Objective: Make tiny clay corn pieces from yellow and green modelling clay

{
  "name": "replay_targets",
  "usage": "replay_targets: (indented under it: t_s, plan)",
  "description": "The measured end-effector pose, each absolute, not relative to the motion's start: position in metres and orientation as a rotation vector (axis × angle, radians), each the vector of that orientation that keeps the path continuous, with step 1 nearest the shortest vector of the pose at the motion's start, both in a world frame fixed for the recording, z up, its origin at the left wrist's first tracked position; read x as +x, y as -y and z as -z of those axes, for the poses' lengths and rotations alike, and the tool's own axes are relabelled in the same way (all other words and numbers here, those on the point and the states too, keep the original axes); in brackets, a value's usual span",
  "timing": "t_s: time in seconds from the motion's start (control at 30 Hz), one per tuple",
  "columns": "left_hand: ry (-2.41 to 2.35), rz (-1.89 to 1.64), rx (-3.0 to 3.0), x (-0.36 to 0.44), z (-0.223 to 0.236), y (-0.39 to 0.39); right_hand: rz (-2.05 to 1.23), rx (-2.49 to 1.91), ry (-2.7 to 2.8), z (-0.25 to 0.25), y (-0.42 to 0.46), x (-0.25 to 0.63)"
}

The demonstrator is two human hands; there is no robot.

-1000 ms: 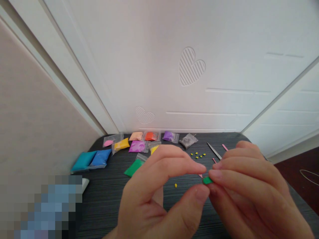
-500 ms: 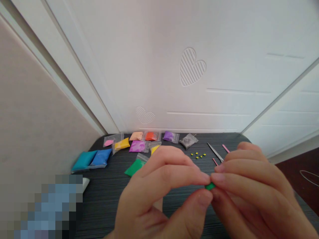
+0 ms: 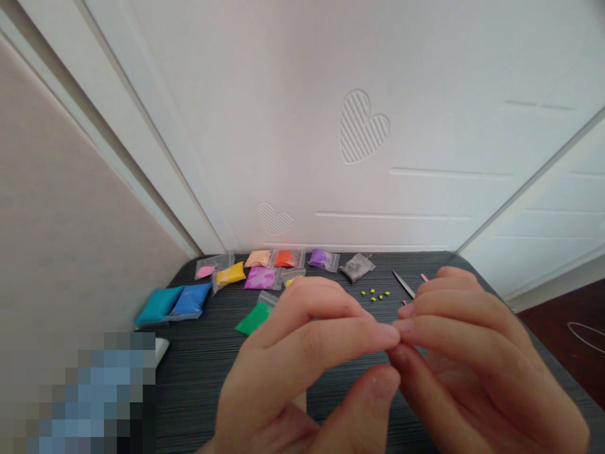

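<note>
My right hand (image 3: 491, 359) is closed in a pinch at its fingertips. The small green clay piece seen there moments before is hidden now behind the touching fingers. My left hand (image 3: 288, 359) curves opposite, its index fingertip pressed against the right fingertips. The left thumb stands lower, with a gap between it and the index finger. Just beyond the hands, several tiny yellow-and-green clay pieces (image 3: 372, 291) lie on the dark table (image 3: 189, 378). Scissors (image 3: 403, 284) and a pink tool (image 3: 424, 277) show partly behind the right hand.
Beyond my left hand lies a green clay packet (image 3: 255, 318). Along the back are yellow (image 3: 230, 273), magenta (image 3: 259, 278), orange (image 3: 285, 258), purple (image 3: 320, 258) and grey (image 3: 357, 268) packets. Teal (image 3: 158, 305) and blue (image 3: 190, 300) packets sit left. A white panelled surface (image 3: 302, 157) rises behind.
The left index finger has moved right onto the right fingertips. The green clay piece has gone out of sight between the fingers. My right hand has shifted slightly, covering more of the scissors.
</note>
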State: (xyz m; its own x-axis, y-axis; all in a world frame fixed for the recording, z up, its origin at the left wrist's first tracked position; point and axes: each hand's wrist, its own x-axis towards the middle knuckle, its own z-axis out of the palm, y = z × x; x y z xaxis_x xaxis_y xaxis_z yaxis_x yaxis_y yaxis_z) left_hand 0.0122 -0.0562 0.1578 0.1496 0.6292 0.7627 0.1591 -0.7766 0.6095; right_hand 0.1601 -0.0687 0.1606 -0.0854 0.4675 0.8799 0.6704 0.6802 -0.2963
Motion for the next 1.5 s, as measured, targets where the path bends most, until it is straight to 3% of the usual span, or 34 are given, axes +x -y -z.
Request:
replay_targets:
  t_s: [0.77, 1.5]
  plan:
    - [-0.872, -1.612, 1.865, 0.019, -0.161, 0.064, 0.191, -0.939, 1.705, -0.158, 0.070, 0.158]
    - [-0.655, -1.459, 1.358, 0.024, -0.156, 0.057, 0.336, -0.984, 1.753, -0.150, 0.072, 0.160]
